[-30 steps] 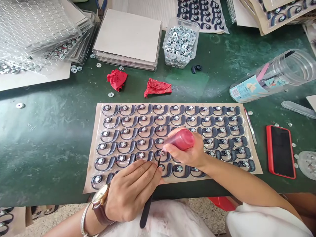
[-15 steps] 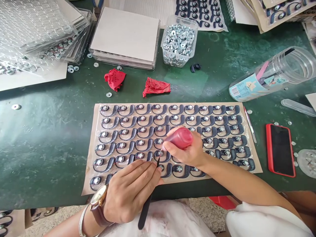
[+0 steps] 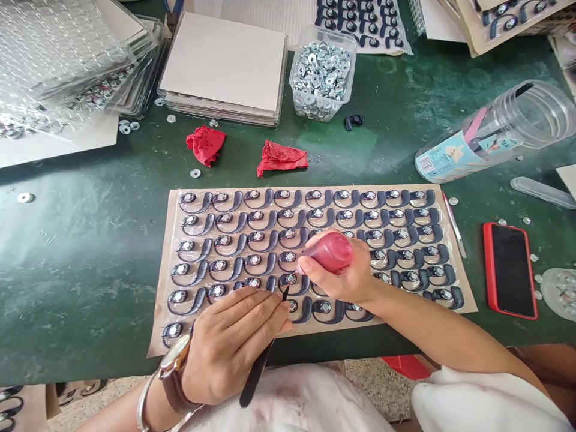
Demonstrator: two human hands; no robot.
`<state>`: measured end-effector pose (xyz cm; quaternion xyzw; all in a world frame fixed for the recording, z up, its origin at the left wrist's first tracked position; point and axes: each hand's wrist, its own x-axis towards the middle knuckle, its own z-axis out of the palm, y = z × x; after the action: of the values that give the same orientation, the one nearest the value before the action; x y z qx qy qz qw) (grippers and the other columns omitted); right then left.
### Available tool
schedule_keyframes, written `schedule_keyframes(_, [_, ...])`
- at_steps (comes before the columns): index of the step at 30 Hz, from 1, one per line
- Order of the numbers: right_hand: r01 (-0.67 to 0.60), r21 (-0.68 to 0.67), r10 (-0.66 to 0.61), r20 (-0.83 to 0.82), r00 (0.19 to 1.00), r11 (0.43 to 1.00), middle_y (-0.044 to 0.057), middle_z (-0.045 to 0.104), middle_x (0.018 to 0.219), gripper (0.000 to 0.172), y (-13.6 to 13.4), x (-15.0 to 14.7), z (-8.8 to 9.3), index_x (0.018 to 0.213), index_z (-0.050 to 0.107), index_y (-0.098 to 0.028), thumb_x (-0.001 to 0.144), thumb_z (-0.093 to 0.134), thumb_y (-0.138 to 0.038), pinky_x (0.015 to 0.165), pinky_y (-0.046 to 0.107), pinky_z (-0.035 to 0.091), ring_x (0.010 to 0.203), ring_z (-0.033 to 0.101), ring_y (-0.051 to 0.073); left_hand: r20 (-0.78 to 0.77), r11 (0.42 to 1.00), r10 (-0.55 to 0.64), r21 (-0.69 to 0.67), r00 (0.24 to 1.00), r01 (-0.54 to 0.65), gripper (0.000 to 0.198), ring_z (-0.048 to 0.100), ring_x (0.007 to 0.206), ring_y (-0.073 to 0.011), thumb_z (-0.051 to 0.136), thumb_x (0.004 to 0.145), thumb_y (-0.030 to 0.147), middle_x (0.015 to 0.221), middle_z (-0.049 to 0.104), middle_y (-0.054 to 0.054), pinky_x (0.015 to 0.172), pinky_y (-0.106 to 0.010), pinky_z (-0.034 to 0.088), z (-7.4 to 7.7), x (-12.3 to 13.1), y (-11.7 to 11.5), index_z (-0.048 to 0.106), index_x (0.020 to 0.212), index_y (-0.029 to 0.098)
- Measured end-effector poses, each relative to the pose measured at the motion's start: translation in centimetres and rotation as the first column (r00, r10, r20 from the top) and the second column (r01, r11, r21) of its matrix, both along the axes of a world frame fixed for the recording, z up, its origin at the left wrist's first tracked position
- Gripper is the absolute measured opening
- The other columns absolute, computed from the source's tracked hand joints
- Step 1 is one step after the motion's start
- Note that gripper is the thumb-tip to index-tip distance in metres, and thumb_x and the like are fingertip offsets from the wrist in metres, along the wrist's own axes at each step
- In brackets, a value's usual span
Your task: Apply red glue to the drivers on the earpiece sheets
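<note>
A brown cardboard sheet lies before me, covered with rows of dark hook-shaped parts, each carrying a small round silver-faced piece. My left hand rests over its lower edge, fingers closed around black tweezers. The tweezers' tip touches or nearly touches one round piece in the second row from the bottom. My right hand is wrapped around a soft squeeze bottle with pinkish-red contents. Its nozzle points down and left at that same piece; whether it touches cannot be made out.
Behind the sheet lie two crumpled red scraps and a clear tub of metal washers. A stack of white-topped trays stands at the back. To the right are a tilted clear jar and a red-cased phone; loose washers dot the green table.
My left hand and the tweezers' rear end have shifted slightly left, with the tip staying by the same round piece. The bottle in my right hand has hardly moved. The whole view has shifted a little.
</note>
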<state>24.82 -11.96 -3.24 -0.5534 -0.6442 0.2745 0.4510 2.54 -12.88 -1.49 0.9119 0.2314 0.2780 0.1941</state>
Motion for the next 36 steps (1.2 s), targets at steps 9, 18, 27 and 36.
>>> schedule_keyframes(9, [-0.02, -0.005, 0.02, 0.019, 1.0, 1.0, 0.002, 0.065, 0.058, 0.022, 0.0, 0.2, 0.5, 0.064, 0.063, -0.02, 0.083, 0.066, -0.033, 0.053, 0.03, 0.053, 0.052, 0.061, 0.015, 0.024, 1.0, -0.005, 0.001, 1.0, 0.005, 0.019, 0.071, 0.088, -0.019, 0.068, 0.082, 0.009, 0.094, 0.074, -0.009, 0.084, -0.034, 0.057, 0.4, 0.2, 0.4, 0.069, 0.101, 0.007])
schedule_keyframes(18, [-0.038, -0.081, 0.036, -0.016, 0.999, 0.996, 0.0, 0.064, 0.057, 0.021, -0.3, 0.1, 0.3, 0.067, 0.064, -0.021, 0.083, 0.065, -0.034, 0.055, 0.029, 0.054, 0.052, 0.061, 0.014, 0.068, 0.994, 0.015, -0.109, 0.998, -0.008, 0.018, 0.071, 0.081, -0.0166, 0.062, 0.083, 0.007, 0.09, 0.074, -0.006, 0.076, -0.03, 0.058, 1.1, 0.6, 1.5, 0.068, 0.1, 0.012])
schedule_keyframes(27, [-0.093, 0.064, 0.096, -0.046, 0.994, 0.994, 0.004, 0.071, 0.069, 0.018, -0.4, -0.1, -0.5, 0.075, 0.065, -0.018, 0.079, 0.072, -0.035, 0.052, 0.027, 0.056, 0.055, 0.065, 0.014, 0.087, 0.94, 0.133, -0.326, 0.987, -0.098, 0.013, 0.069, 0.074, -0.0124, 0.062, 0.087, 0.008, 0.084, 0.074, -0.001, 0.07, -0.026, 0.056, 1.1, 0.6, 2.7, 0.067, 0.094, 0.018])
schedule_keyframes(36, [-0.094, -0.11, 0.083, -0.104, 0.991, 0.99, 0.0, 0.071, 0.073, 0.016, -0.7, 1.8, 3.8, 0.082, 0.065, -0.021, 0.085, 0.069, -0.036, 0.064, 0.028, 0.056, 0.065, 0.068, 0.015, 0.126, 0.953, 0.132, -0.29, 0.983, -0.091, 0.014, 0.069, 0.076, -0.0125, 0.064, 0.085, 0.008, 0.087, 0.074, -0.001, 0.071, -0.026, 0.055, 0.6, 0.4, 2.2, 0.066, 0.095, 0.018])
